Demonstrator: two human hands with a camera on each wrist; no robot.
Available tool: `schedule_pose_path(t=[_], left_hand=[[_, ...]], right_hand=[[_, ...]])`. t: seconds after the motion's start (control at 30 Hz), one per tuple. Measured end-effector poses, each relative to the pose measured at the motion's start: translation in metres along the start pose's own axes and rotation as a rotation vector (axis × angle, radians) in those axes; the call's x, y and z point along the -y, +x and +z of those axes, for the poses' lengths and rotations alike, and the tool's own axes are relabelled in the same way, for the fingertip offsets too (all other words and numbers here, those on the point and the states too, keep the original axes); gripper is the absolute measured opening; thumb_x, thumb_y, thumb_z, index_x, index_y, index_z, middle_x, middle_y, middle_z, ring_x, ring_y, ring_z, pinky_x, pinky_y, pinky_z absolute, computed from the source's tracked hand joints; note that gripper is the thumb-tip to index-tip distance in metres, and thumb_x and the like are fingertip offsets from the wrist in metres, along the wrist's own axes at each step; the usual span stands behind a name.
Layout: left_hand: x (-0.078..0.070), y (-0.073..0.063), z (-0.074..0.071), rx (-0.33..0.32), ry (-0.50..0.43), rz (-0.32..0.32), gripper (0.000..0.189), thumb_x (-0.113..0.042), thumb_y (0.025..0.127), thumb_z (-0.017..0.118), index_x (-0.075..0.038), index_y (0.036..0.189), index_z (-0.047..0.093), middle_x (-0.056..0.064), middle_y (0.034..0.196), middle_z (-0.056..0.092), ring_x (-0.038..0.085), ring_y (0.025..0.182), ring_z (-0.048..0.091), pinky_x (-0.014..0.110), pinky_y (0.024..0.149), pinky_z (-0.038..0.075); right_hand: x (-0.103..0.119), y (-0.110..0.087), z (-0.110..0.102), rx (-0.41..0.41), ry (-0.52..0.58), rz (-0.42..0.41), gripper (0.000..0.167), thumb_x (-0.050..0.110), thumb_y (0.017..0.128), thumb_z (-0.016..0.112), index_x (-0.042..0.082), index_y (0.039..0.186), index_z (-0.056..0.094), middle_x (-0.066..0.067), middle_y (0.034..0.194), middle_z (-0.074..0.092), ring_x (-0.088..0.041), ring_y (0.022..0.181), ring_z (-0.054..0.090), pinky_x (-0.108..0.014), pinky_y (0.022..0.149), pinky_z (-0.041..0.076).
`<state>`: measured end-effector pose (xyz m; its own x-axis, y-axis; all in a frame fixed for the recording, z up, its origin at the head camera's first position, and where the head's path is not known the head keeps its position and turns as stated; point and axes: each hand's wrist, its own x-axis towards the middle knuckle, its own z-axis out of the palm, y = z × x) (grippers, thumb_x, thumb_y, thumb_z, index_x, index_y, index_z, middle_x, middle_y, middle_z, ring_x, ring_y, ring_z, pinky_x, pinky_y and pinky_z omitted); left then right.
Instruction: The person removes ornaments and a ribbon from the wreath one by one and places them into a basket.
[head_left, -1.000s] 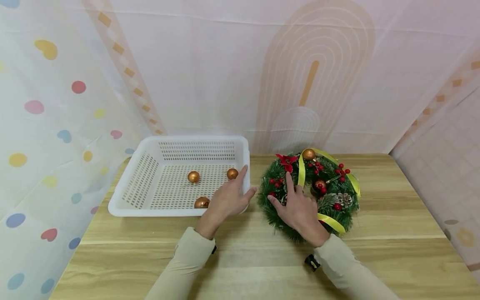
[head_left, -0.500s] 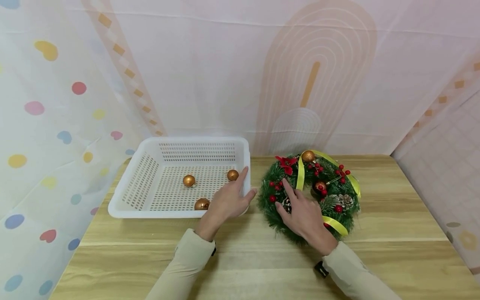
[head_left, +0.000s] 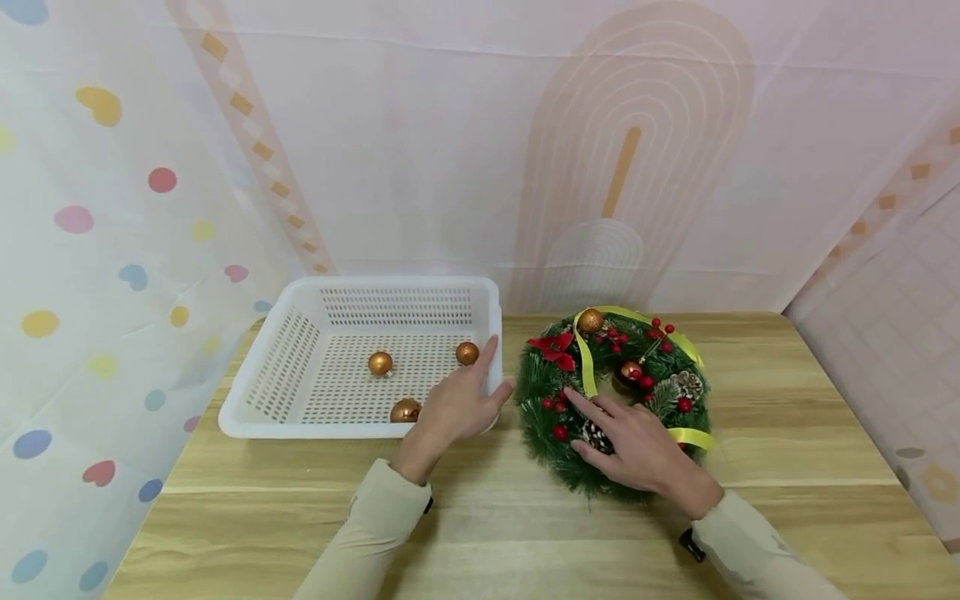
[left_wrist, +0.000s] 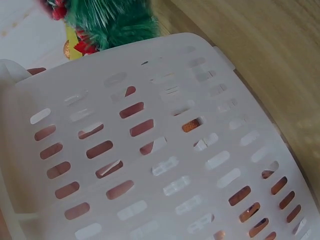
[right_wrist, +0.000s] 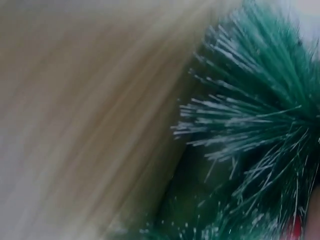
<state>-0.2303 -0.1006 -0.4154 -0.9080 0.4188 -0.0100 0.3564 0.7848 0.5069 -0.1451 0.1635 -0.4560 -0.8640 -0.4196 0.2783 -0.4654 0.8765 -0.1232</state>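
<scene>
My left hand (head_left: pixel 455 404) grips the near right corner of a white plastic basket (head_left: pixel 258 425), index finger along the rim and thumb outside. Through the slots of the basket wall in the left wrist view, parts of the fingers (left_wrist: pixel 100 149) show. Several copper-coloured Christmas balls lie inside, one ball (head_left: pixel 380 363) near the middle. To the right, my right hand (head_left: pixel 637 446) holds the near side of a green Christmas wreath (head_left: pixel 540 379), thumb and index finger spread over it. Other fingers are hidden. The wreath carries a red flower (head_left: pixel 555 350), berries, pinecones, balls and a yellow ribbon (head_left: pixel 585 362).
Both things stand on a wooden table (head_left: pixel 525 542), near its back edge. A patterned cloth (head_left: pixel 420 167) hangs behind, and a dotted cloth (head_left: pixel 97 275) hangs on the left. The right wrist view is blurred, with wreath needles (right_wrist: pixel 250 120) close to the camera.
The wreath has turned counterclockwise, its red flower and top ball shifting left and nearer. My right hand has moved right and nearer with it. One ball rolled slightly left; my left hand stays put.
</scene>
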Motion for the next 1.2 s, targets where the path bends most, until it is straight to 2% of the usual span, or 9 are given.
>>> schedule_pose_path(t=[0.13,0.3,0.37,0.47,0.6,0.77,0.9,1.07,1.2], left_hand=[[-0.001,0.0,0.0,0.001,0.008,0.001,0.074,-0.049,0.1,0.049,-0.021,0.16,0.017,0.021,0.129,0.063,0.031,0.096,0.066,0.047,0.078,0.052],[-0.001,0.0,-0.001,-0.001,0.001,0.003,0.074,-0.049,0.1,0.05,-0.021,0.16,0.017,0.02,0.131,0.062,0.032,0.1,0.066,0.048,0.08,0.052],[-0.002,0.0,-0.001,-0.003,-0.003,0.0,0.075,-0.049,0.1,0.05,-0.021,0.16,0.017,0.02,0.132,0.061,0.033,0.102,0.066,0.049,0.083,0.052],[-0.002,0.0,-0.001,-0.002,-0.008,-0.006,0.075,-0.05,0.1,0.05,-0.021,0.16,0.016,0.02,0.135,0.06,0.034,0.105,0.065,0.05,0.086,0.051],[-0.001,0.0,-0.002,0.001,-0.01,-0.01,0.075,-0.05,0.1,0.05,-0.022,0.16,0.016,0.021,0.134,0.06,0.035,0.102,0.066,0.05,0.083,0.052],[0.0,-0.001,-0.003,-0.002,-0.008,-0.017,0.075,-0.05,0.1,0.05,-0.023,0.16,0.016,0.021,0.132,0.061,0.035,0.1,0.066,0.049,0.079,0.053],[0.001,-0.001,-0.003,-0.005,-0.014,-0.011,0.075,-0.051,0.099,0.05,-0.023,0.16,0.017,0.021,0.133,0.061,0.035,0.101,0.067,0.049,0.08,0.053],[0.001,-0.001,-0.002,-0.006,-0.017,-0.003,0.075,-0.051,0.099,0.05,-0.022,0.16,0.017,0.021,0.134,0.06,0.036,0.101,0.067,0.049,0.08,0.053],[-0.001,-0.001,-0.004,-0.004,-0.017,-0.003,0.075,-0.049,0.099,0.051,-0.022,0.16,0.017,0.021,0.131,0.062,0.034,0.094,0.067,0.047,0.075,0.053]], right_hand=[[-0.018,-0.008,-0.007,0.026,-0.024,-0.121,0.068,0.048,0.095,0.06,0.027,0.155,0.035,-0.011,0.132,0.062,-0.029,0.107,0.066,-0.053,0.084,0.052],[-0.04,-0.011,-0.011,-0.041,-0.101,-0.272,0.061,0.047,0.098,0.052,0.023,0.153,0.04,-0.006,0.127,0.066,-0.027,0.107,0.063,-0.051,0.089,0.046],[-0.042,-0.01,-0.011,-0.086,-0.115,-0.297,0.059,0.05,0.099,0.046,0.02,0.15,0.044,-0.007,0.127,0.066,-0.03,0.107,0.061,-0.053,0.092,0.042],[-0.034,-0.007,-0.013,-0.138,-0.104,-0.272,0.065,0.06,0.1,0.036,0.018,0.147,0.048,-0.012,0.132,0.062,-0.037,0.116,0.055,-0.062,0.098,0.033],[-0.006,0.002,-0.019,-0.143,-0.074,-0.122,0.074,0.069,0.097,0.037,0.017,0.148,0.048,-0.018,0.139,0.052,-0.042,0.125,0.045,-0.066,0.101,0.028],[0.027,0.028,-0.022,-0.037,-0.032,0.152,0.079,0.062,0.092,0.056,0.015,0.153,0.038,-0.025,0.142,0.046,-0.046,0.125,0.045,-0.063,0.102,0.033],[0.044,0.051,-0.019,0.02,0.008,0.338,0.083,0.059,0.091,0.06,0.013,0.155,0.033,-0.031,0.144,0.04,-0.051,0.123,0.045,-0.064,0.103,0.034],[0.053,0.069,-0.01,0.07,-0.024,0.497,0.087,0.063,0.092,0.056,0.012,0.157,0.029,-0.036,0.145,0.035,-0.053,0.12,0.047,-0.062,0.104,0.035],[0.056,0.078,-0.004,0.081,-0.064,0.571,0.088,0.066,0.093,0.051,0.011,0.157,0.027,-0.039,0.145,0.034,-0.055,0.117,0.052,-0.062,0.102,0.038]])
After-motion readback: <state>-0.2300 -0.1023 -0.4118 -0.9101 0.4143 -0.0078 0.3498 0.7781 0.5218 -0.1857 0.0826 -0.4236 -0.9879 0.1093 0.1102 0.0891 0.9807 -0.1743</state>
